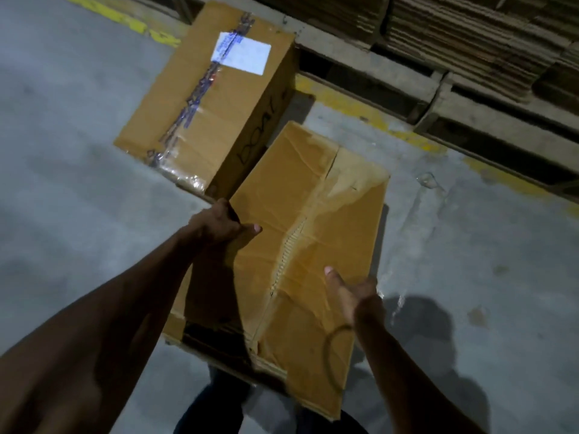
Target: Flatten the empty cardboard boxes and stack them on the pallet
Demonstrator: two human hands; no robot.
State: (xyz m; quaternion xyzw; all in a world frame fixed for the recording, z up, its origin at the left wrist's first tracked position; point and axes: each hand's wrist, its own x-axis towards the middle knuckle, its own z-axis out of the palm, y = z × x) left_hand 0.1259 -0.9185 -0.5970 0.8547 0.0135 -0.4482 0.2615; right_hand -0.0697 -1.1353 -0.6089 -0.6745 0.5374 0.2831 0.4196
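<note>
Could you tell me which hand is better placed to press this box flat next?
Probably the right hand: it lies open on the near box's top panel, while the left hand grips its left edge.

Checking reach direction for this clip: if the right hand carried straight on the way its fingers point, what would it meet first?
Probably the near box itself: the right hand points up and left across its top panel, seemingly just at the surface, though depth is unclear.
</note>
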